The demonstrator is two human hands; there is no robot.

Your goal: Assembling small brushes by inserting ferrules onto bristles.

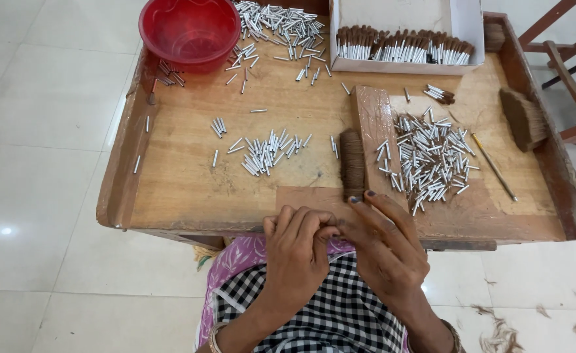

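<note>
Both hands meet at the near edge of the wooden work table (190, 189), over a checked cloth (340, 307) on the lap. Curled shut, the left hand (297, 252) pinches something between fingertips and thumb, too small to make out. Its fingertips touch the right hand (386, 245), whose fingers spread loosely; whether it grips anything cannot be told. Just beyond the pinch stands a dark brown fibre bundle (352, 163) against a wooden block (374, 127). Small white tubes (428, 157) lie scattered beyond the right hand, another pile (268, 150) beyond the left. Farther off sits a red bowl (190, 29).
</note>
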